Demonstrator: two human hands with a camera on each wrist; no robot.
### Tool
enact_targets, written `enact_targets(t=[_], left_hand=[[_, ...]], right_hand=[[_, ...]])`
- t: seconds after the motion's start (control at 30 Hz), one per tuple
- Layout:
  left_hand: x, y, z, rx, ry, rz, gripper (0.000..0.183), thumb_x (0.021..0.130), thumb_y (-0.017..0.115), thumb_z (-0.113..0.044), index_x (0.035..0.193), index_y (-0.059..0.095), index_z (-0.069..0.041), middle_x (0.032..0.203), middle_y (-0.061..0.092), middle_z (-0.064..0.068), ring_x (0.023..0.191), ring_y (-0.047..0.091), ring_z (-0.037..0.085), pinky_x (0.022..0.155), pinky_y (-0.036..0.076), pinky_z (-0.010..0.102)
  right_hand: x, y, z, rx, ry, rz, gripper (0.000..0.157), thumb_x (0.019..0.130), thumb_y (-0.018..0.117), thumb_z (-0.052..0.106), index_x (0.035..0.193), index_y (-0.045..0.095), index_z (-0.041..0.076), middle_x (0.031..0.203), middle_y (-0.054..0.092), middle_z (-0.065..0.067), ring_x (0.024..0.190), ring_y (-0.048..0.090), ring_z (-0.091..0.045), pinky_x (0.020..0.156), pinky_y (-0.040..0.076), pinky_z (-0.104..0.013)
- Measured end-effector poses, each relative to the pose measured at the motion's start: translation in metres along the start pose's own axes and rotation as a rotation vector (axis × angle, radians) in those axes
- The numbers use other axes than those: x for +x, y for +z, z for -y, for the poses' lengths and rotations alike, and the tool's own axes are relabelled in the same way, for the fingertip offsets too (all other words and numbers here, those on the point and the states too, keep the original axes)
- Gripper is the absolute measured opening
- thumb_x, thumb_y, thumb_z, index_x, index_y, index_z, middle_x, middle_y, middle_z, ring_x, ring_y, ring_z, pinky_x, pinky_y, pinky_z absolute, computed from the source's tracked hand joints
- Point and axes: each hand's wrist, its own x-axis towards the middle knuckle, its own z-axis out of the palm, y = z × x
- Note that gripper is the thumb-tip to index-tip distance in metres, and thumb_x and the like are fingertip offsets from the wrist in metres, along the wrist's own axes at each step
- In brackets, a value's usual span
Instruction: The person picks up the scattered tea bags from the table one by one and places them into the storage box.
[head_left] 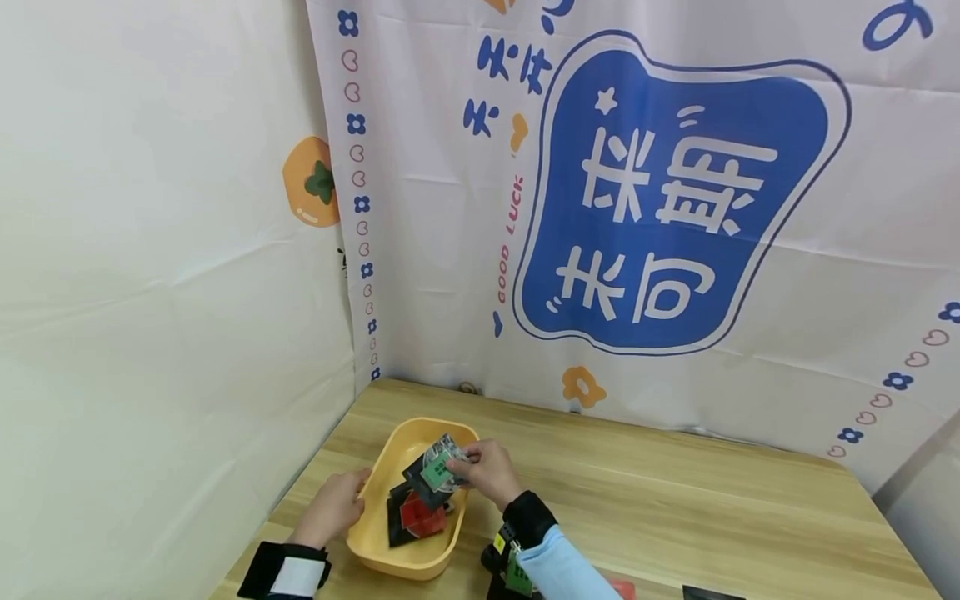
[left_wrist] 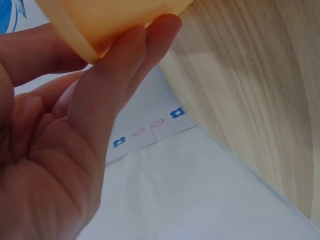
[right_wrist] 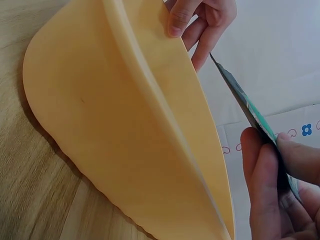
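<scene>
A yellow plastic basin [head_left: 405, 569] stands at the left of the table. My left hand [head_left: 331, 506] grips its left side wall, thumb inside and fingers outside, as the left wrist view shows of the rim [left_wrist: 75, 37]. Over the basin's right side, my right hand [head_left: 491, 472] pinches a flat black packet with a green label [head_left: 437, 469] between thumb and fingers. In the right wrist view that packet [right_wrist: 240, 95] is seen nearly edge-on, above the rim. Inside the basin lie a red packet [head_left: 423, 517] and a black packet [head_left: 396, 531], overlapping.
Below my right wrist, a black and green packet [head_left: 517, 577] lies on the wooden table [head_left: 660, 508], partly hidden by the sleeve. A red item [head_left: 624, 590] and a black item [head_left: 708, 593] show at the bottom edge. Printed cloth [head_left: 435, 250] hangs behind; a white sheet [head_left: 165, 333] borders the left.
</scene>
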Motion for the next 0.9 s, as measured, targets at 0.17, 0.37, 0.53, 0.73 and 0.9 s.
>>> enact_targets(t=[0.17,0.37,0.53,0.73,0.9], left_hand=[[0.0,0.004,0.001,0.011,0.02,-0.004,0.046,0.084,0.063,0.01,0.129,0.056,0.015,0.113,0.07,0.028,0.099,0.07,0.035,0.081,0.058,0.047],[0.0,0.007,0.003,-0.009,0.027,-0.004,0.045,0.084,0.062,0.01,0.129,0.057,0.014,0.113,0.07,0.028,0.1,0.07,0.036,0.083,0.058,0.048],[-0.001,0.006,0.004,-0.016,0.015,0.004,0.046,0.085,0.061,0.009,0.131,0.057,0.013,0.116,0.069,0.028,0.087,0.068,0.024,0.074,0.058,0.04],[-0.001,0.003,0.003,0.004,0.044,-0.014,0.046,0.085,0.062,0.01,0.13,0.058,0.012,0.113,0.07,0.027,0.082,0.067,0.021,0.071,0.057,0.037],[-0.001,0.001,0.004,0.025,0.083,-0.051,0.044,0.083,0.062,0.011,0.127,0.06,0.01,0.11,0.071,0.026,0.089,0.069,0.027,0.077,0.058,0.044]], right_hand=[[-0.002,0.001,0.0,-0.036,-0.004,-0.013,0.013,0.089,0.074,0.011,0.092,0.074,-0.002,0.081,0.072,-0.007,0.068,0.065,-0.008,0.063,0.061,-0.031],[-0.007,0.003,0.001,-0.078,-0.058,-0.005,0.013,0.088,0.074,0.01,0.094,0.075,-0.001,0.083,0.074,-0.01,0.068,0.066,-0.008,0.062,0.061,-0.034],[-0.01,0.006,0.003,-0.124,-0.11,0.005,0.01,0.089,0.073,0.01,0.092,0.076,0.0,0.08,0.073,-0.009,0.063,0.062,-0.004,0.06,0.06,-0.035],[-0.008,0.005,0.004,-0.236,-0.197,-0.026,0.015,0.093,0.069,0.013,0.093,0.078,0.002,0.085,0.074,-0.011,0.068,0.06,-0.008,0.06,0.05,-0.02],[-0.009,-0.011,0.0,-0.269,-0.216,-0.051,0.017,0.095,0.065,0.013,0.103,0.075,0.001,0.098,0.074,-0.014,0.087,0.068,-0.025,0.073,0.053,-0.025]])
